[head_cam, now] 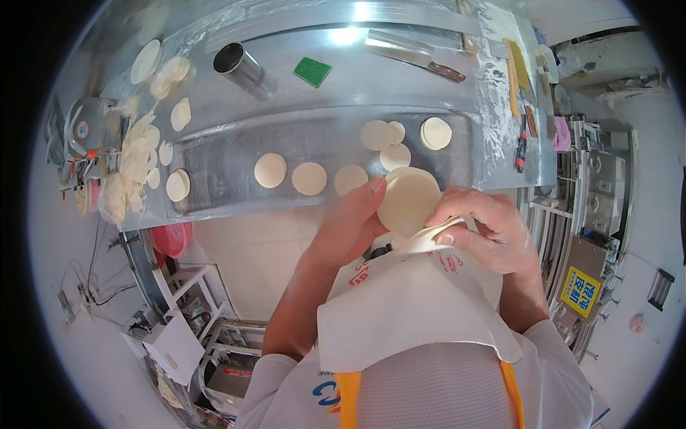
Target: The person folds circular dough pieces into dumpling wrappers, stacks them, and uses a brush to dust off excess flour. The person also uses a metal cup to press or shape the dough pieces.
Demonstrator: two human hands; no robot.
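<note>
My left hand grips a stack of round dough wrappers, its thumb along the stack's edge. Right beside it, my right hand pinches a few bent wrappers between thumb and fingers. Both hands are in front of my apron, near the front edge of the metal table. On the recessed tray ahead, single wrappers lie in a loose row. A small stack of wrappers sits at the tray's right, and another stack at its left end.
A metal cup, a green plastic card and a cleaver stand or lie farther back. Dough scraps are heaped at left beside a machine. At right are a brush and a utility knife.
</note>
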